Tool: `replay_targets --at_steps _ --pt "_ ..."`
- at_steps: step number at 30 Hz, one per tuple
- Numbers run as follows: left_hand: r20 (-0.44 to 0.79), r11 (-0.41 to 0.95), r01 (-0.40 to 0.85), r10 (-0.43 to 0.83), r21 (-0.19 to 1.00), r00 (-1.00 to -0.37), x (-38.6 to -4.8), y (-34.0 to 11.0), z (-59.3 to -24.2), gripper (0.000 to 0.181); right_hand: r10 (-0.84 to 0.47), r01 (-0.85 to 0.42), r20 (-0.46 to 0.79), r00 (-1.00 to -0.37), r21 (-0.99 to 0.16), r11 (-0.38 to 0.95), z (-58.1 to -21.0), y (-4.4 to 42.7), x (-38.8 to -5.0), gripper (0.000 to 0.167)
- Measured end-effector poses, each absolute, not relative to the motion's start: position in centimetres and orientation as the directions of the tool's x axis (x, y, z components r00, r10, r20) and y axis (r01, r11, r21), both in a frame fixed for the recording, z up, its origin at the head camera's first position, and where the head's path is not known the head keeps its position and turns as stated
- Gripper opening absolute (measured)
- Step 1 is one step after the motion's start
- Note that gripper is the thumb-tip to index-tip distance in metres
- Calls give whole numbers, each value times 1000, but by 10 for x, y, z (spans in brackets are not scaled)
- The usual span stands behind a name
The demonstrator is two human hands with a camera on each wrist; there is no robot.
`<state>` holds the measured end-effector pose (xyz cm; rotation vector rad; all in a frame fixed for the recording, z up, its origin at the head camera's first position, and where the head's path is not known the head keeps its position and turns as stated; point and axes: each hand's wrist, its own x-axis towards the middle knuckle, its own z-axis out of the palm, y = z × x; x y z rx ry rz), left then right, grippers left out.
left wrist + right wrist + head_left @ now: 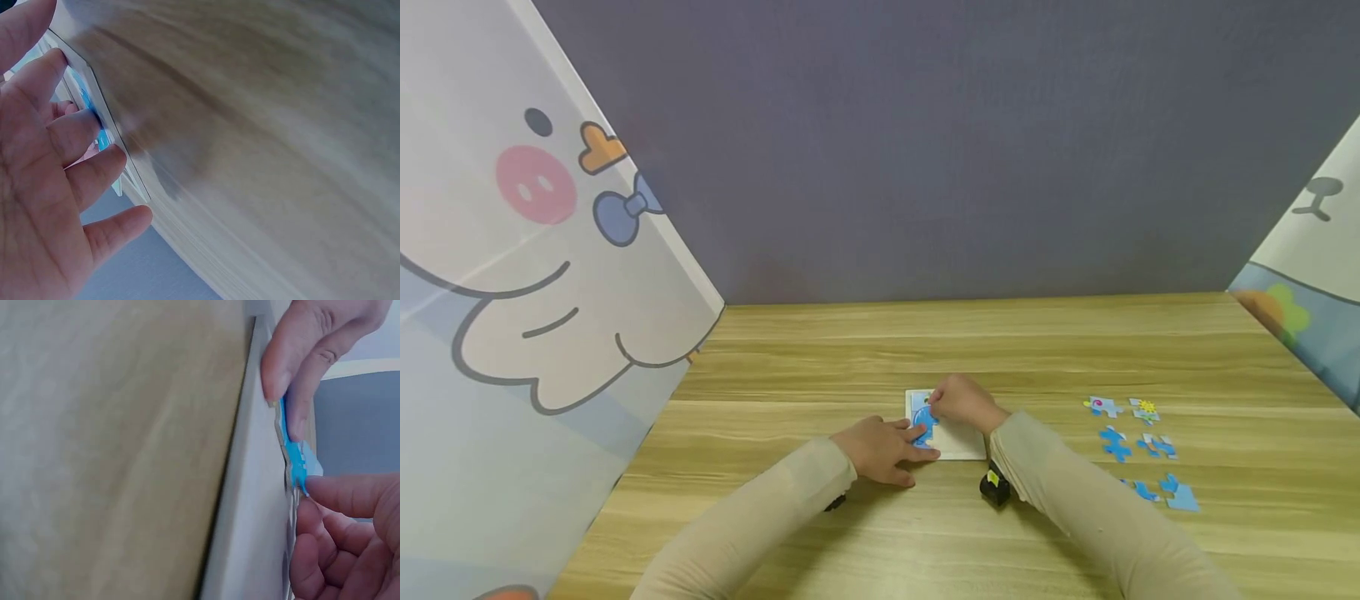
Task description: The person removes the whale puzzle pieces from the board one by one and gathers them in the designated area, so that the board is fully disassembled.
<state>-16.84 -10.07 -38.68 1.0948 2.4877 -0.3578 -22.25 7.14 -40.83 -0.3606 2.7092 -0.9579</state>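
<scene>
A small white-framed puzzle board (961,446) lies on the table, with blue puzzle pieces (922,423) along its left side. My left hand (880,450) rests at that side, fingers spread and fingertips on the pieces and the frame; the left wrist view shows its fingers (94,175) extended over the board's edge. At the board's upper part, my right hand (961,402) pinches a puzzle piece between thumb and forefinger. In the right wrist view, thumb and forefinger meet at the end of the blue pieces (294,459). The pinched piece is mostly hidden by the fingers.
Several loose puzzle pieces (1116,446) lie in rows on the wooden table (805,350), right of the board. A black wrist device (995,485) sits under the right sleeve. A grey panel (955,150) stands behind the table, with cartoon-printed walls (512,292) on both sides.
</scene>
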Motion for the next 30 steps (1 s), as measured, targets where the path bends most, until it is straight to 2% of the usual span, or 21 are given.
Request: replay_targets --at_steps 9,25,30 --pt "-451 654 753 651 -76 -611 -168 -100 -387 55 -240 -80 -172 -955 -631 772 -407 70 -221 4" --pt "-446 661 747 650 -65 -615 -167 -102 -389 55 -205 -47 -163 -965 -663 748 -412 68 -223 4" --pt "-439 663 747 656 -55 -614 -168 -103 -389 56 -198 -68 -121 -973 -668 742 -412 66 -223 3"
